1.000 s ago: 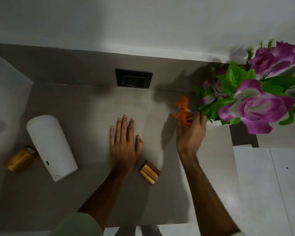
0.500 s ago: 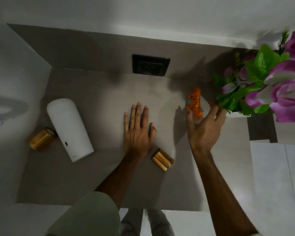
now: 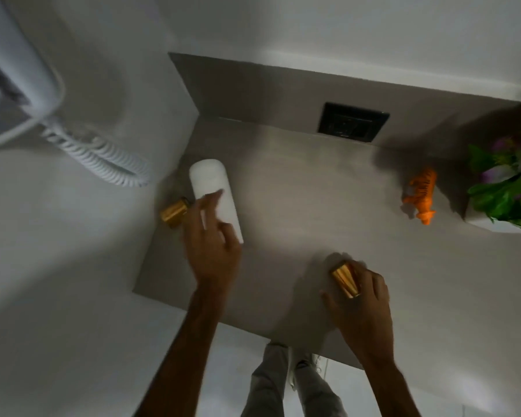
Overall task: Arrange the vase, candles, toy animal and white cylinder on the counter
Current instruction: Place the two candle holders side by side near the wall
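Gold candle (image 3: 345, 280) under right hand (image 3: 362, 299); no writing legible.

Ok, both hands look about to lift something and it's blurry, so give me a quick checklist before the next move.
1. Left hand around the white cylinder: cannot tell, fingers overlap it, blurred.
2. Right hand on the near gold candle: ok, touching; closed grip cannot tell.
3. Far gold candle clear of the cylinder: not ok, right beside it.
4. Toy tiger clear of both hands: ok.
5. Vase fully in view: not ok, cut off.
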